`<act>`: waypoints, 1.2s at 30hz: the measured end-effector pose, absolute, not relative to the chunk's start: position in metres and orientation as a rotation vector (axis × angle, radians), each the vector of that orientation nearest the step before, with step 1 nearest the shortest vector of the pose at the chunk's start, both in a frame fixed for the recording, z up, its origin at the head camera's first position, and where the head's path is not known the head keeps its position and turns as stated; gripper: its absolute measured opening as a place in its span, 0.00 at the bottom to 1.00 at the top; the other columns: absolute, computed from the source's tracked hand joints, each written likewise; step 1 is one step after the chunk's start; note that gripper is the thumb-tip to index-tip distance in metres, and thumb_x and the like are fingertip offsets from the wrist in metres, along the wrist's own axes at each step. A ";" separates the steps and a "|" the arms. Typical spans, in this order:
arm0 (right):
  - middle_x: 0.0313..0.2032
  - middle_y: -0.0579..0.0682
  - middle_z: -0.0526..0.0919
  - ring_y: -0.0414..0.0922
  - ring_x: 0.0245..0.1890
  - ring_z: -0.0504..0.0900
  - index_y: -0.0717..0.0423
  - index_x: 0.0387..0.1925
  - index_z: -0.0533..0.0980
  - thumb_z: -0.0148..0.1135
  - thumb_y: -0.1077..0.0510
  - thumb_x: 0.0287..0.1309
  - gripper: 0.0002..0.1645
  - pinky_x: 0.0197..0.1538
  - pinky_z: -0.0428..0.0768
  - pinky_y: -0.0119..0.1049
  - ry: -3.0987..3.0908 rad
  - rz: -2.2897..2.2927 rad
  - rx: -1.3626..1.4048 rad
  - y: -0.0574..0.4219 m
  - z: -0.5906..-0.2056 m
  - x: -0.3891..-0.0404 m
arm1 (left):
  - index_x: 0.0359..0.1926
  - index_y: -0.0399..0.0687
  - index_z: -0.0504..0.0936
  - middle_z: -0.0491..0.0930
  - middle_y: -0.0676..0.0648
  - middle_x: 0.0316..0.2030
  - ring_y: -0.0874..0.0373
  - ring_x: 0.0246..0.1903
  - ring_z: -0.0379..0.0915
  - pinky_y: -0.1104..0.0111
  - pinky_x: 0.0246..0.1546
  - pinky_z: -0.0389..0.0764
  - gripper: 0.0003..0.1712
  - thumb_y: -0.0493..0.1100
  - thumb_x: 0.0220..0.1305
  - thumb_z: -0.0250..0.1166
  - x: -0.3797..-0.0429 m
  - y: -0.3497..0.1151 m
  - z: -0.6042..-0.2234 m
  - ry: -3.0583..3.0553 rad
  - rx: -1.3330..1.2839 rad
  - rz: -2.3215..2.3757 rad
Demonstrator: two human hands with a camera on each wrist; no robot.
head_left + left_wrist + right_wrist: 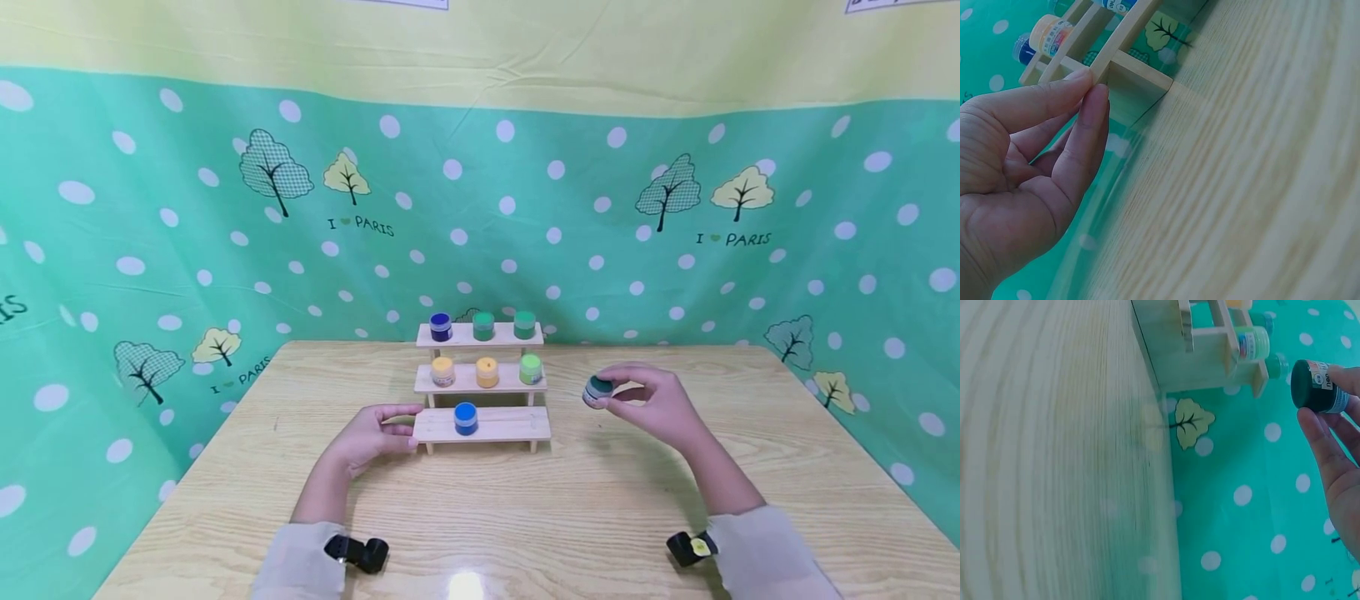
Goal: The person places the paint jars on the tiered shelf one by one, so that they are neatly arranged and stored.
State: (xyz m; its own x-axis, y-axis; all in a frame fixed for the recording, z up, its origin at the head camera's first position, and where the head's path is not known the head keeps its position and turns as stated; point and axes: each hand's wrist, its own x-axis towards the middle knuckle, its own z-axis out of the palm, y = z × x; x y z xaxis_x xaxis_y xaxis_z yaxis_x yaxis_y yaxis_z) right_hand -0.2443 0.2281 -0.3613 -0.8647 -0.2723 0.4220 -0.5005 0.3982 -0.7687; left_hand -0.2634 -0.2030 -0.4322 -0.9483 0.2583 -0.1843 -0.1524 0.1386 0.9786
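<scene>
A small three-tier wooden rack [510, 425] stands on the table. My left hand [377, 435] pinches the left end of its lowest shelf between thumb and fingers, seen closely in the left wrist view. A blue paint jar [466, 419] sits on that shelf. My right hand [654, 404] holds a dark green paint jar [597, 392] in the air, right of the rack, slightly tilted. In the right wrist view the fingertips grip the dark green jar [1316, 386] around its side.
On the middle shelf stand a pale orange jar [442, 372], an orange jar [487, 372] and a light green jar [530, 369]. A dark blue jar [440, 327] and two green jars [483, 326] line the top shelf. Behind the wooden table [480, 517] hangs a dotted cloth [555, 200].
</scene>
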 end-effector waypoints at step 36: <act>0.47 0.55 0.83 0.53 0.44 0.83 0.58 0.46 0.84 0.73 0.67 0.49 0.19 0.43 0.85 0.38 -2.463 1.653 0.757 0.152 -0.395 -0.259 | 0.62 0.34 0.74 0.78 0.36 0.51 0.53 0.42 0.78 0.66 0.41 0.84 0.35 0.24 0.51 0.70 -0.262 -0.201 -0.429 2.097 0.070 1.888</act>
